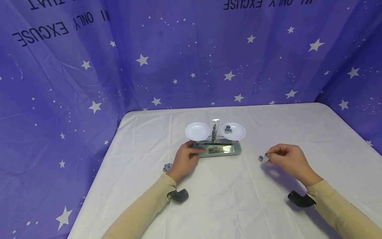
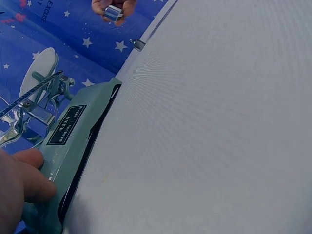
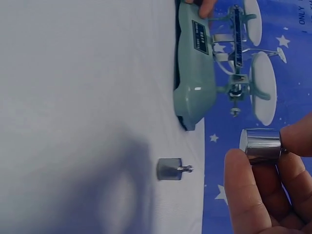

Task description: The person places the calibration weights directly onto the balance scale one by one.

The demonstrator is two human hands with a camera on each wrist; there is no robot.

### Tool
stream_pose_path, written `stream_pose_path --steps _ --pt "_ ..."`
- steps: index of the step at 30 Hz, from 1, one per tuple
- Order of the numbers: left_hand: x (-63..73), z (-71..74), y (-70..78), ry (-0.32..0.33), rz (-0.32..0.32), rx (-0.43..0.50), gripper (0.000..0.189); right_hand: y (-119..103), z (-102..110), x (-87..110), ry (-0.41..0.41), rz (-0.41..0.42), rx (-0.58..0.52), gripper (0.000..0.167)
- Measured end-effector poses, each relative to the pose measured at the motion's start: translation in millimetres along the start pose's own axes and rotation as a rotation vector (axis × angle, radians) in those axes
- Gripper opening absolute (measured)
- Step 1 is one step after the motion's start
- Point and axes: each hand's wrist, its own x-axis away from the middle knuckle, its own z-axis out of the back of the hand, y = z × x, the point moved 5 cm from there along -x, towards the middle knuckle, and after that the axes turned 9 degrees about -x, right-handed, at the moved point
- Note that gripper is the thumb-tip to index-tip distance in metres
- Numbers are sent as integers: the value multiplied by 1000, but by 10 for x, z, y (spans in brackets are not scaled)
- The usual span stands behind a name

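Note:
A green pan balance (image 1: 220, 150) stands on the table with two white pans. The left pan (image 1: 197, 131) is bare, while several small metal weights (image 1: 228, 129) stand in the right pan (image 1: 239, 133). My left hand (image 1: 184, 162) holds the left end of the base, thumb on its front and fingers higher up. Off to the right, my right hand (image 1: 291, 162) pinches a shiny cylindrical weight (image 3: 263, 145) above the table, its knob partly hidden by the fingers. Beneath and beside that hand stands another knobbed weight (image 3: 169, 169) on the cloth.
More small metal weights (image 1: 167, 167) stand left of my left wrist, partly behind it. White cloth covers the table (image 1: 226, 199). A purple curtain with stars (image 1: 179, 49) hangs behind and at the sides. Black wrist cameras (image 1: 300, 199) jut from both sleeves.

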Motion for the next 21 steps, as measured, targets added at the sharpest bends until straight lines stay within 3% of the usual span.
stream_pose_path --steps 7,21 --pt "-1 5 -1 13 0 13 33 -121 7 -66 -11 -15 1 16" --pt "5 6 -9 12 4 23 32 -571 -31 -355 -27 41 21 15"
